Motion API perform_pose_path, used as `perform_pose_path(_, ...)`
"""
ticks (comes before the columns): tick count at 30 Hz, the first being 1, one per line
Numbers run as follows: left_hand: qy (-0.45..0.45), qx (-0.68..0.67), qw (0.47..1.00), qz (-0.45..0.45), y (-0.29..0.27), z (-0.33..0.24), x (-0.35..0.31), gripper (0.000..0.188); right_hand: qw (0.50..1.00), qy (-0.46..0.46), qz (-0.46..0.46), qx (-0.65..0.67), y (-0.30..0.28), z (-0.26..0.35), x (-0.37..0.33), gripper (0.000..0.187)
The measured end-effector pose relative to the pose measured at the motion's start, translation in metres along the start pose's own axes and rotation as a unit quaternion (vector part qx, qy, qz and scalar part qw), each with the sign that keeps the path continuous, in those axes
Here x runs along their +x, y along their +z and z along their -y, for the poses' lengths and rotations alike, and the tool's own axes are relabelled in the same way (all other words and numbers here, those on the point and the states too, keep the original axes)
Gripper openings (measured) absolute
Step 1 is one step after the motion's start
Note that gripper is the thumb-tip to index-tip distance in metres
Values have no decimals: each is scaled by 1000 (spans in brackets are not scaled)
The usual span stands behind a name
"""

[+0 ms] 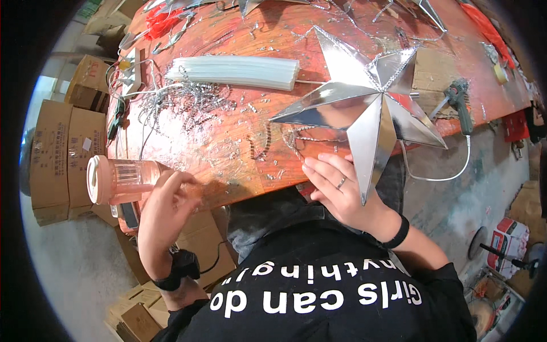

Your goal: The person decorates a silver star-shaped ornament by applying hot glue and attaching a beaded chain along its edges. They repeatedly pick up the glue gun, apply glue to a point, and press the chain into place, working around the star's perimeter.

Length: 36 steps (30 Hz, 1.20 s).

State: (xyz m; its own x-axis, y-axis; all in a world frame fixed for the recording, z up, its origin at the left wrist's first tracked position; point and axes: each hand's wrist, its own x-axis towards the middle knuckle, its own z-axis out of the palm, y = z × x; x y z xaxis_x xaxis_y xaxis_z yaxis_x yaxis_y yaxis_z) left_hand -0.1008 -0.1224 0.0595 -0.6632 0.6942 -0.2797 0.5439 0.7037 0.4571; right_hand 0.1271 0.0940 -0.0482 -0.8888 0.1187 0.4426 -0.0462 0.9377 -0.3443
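Note:
A large silver five-pointed star (370, 108) lies at the table's right front, one point jutting over the near edge. Shiny braided trim runs along part of its upper ridge. My right hand (336, 182) rests with straight fingers at the table edge, beside that lower point, its fingertips close to a loose strand of silver trim (293, 139). At the table's left corner my left hand (170, 194) is loosely bent, with nothing visible in its fingers. Next to it is a pink-lidded clear cup (128, 175); whether the hand touches it is hard to tell.
A bundle of translucent glue sticks (233, 71) lies mid-table, beside tangled silver trim (182, 105). A glue gun (458, 105) lies at right, its white cord hanging past the edge. A power strip (132, 74) sits far left. Cardboard boxes (51, 154) stand beyond the left side.

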Motion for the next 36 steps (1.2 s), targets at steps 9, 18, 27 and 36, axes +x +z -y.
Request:
perform_pose_path(9,414,10,910,-2,73,-72,36,42,958,-23,53,281,-25,-1,-11,49)
perform_pose_path(18,482,53,874,12,71,-62,62,14,808,121,169,551,-62,-32,-63,37)
perform_pose_path(27,431,-35,902,13,51,-57,65,12,791,84,202,571,-78,-38,-80,28)
perform_pose_path(36,451,-170,876,25,13,-108,46,20,940,78,7,332,-164,-8,-7,28)
